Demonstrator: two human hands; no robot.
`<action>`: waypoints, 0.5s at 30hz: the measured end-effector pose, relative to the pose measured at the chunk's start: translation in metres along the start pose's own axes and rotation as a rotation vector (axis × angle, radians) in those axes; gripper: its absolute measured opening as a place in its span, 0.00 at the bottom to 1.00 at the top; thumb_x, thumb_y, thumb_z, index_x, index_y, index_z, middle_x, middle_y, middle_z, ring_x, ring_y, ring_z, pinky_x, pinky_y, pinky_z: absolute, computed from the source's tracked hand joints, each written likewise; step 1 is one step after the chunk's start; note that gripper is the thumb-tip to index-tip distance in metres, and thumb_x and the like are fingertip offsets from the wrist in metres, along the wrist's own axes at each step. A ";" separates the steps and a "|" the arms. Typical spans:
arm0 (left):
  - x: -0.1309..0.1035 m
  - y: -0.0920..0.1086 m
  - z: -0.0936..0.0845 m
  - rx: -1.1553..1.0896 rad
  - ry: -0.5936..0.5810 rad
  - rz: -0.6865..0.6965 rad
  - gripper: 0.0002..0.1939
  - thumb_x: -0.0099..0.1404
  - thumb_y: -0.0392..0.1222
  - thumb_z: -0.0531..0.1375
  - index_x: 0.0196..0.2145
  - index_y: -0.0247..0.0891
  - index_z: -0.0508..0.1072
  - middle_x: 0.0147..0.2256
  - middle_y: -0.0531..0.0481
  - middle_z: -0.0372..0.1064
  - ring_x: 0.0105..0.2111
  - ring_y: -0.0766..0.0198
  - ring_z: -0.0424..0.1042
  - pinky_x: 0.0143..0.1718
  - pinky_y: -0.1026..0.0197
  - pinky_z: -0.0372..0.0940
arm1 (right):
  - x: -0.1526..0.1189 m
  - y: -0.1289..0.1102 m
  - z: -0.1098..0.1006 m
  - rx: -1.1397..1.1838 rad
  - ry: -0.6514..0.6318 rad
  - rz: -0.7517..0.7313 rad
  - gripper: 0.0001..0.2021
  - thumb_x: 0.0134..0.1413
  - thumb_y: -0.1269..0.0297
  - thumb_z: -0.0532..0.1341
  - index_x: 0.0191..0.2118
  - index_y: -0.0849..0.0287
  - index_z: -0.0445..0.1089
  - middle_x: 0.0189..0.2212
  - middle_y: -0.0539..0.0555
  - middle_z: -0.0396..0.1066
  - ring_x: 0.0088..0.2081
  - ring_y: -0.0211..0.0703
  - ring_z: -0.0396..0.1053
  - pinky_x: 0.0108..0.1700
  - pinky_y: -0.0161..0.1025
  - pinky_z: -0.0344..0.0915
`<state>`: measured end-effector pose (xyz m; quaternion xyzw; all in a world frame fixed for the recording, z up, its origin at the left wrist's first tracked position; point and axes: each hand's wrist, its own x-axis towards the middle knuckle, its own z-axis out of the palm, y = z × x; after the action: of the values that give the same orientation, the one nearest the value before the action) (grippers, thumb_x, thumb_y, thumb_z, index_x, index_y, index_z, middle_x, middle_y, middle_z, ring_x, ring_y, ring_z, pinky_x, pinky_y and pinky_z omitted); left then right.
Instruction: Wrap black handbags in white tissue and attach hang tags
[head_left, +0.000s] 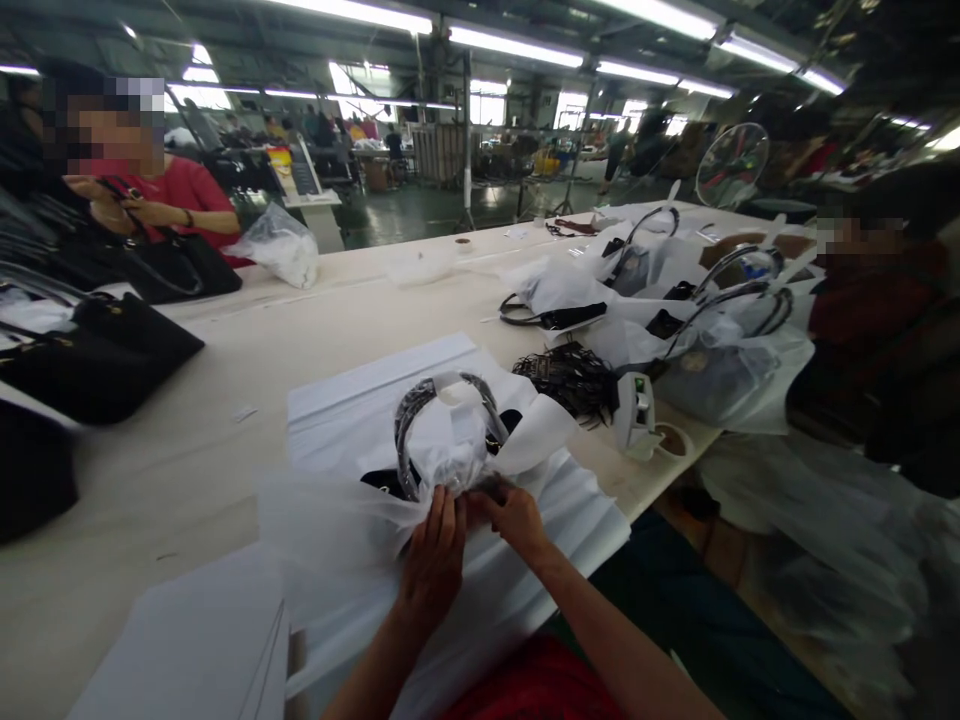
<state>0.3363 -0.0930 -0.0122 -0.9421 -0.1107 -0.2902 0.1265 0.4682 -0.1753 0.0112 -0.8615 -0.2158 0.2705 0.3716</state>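
In front of me a black handbag (382, 482) lies among white tissue paper (322, 520), most of its body hidden. Its far handle (409, 425) arches up in a shiny clear wrapping, and crumpled white paper (450, 430) fills the space inside the arch. My left hand (435, 560) presses its fingers together on the bag's near side, at the wrapped near handle. Beside it my right hand (517, 515) is closed on a dark stretch of the same handle (491, 487). The fingertips of both hands nearly meet, and detail there is blurred.
Dark strips (566, 380) lie heaped beside a tape dispenser (635, 415) and a tape roll (673, 440). Wrapped handbags (720, 370) crowd the table's right side. Black handbags (112, 350) stand left, near a co-worker in red (199, 195). White sheets (195, 640) are stacked front left.
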 end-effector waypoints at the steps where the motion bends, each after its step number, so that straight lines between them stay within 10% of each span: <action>1: 0.001 0.000 -0.002 -0.015 0.005 0.005 0.24 0.62 0.27 0.44 0.55 0.24 0.61 0.54 0.32 0.61 0.61 0.49 0.50 0.55 0.50 0.54 | 0.000 0.005 0.000 0.004 -0.010 -0.001 0.22 0.48 0.43 0.57 0.19 0.57 0.63 0.12 0.47 0.63 0.19 0.37 0.65 0.25 0.33 0.58; 6: 0.017 0.000 -0.042 -0.199 0.090 0.017 0.19 0.61 0.28 0.48 0.50 0.27 0.66 0.50 0.35 0.65 0.58 0.50 0.56 0.55 0.51 0.55 | -0.005 0.030 0.003 -0.132 0.049 -0.095 0.17 0.49 0.49 0.60 0.21 0.57 0.65 0.18 0.50 0.69 0.25 0.41 0.69 0.28 0.34 0.58; 11: 0.095 -0.035 -0.099 -0.264 0.370 -0.138 0.28 0.55 0.36 0.62 0.53 0.31 0.62 0.52 0.35 0.60 0.56 0.48 0.56 0.55 0.48 0.56 | -0.016 0.059 0.021 -0.204 0.004 -0.236 0.10 0.54 0.56 0.57 0.30 0.57 0.68 0.25 0.52 0.72 0.29 0.42 0.70 0.30 0.35 0.59; 15: 0.172 -0.079 -0.098 -0.648 -0.010 -0.487 0.35 0.45 0.45 0.67 0.51 0.33 0.65 0.44 0.40 0.68 0.45 0.51 0.67 0.45 0.51 0.64 | -0.023 0.078 0.039 -0.294 -0.153 -0.234 0.09 0.57 0.62 0.53 0.35 0.58 0.69 0.30 0.53 0.73 0.34 0.42 0.71 0.35 0.34 0.62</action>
<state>0.4023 -0.0253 0.1791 -0.8808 -0.2338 -0.3271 -0.2501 0.4399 -0.2174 -0.0637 -0.8526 -0.3790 0.2556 0.2531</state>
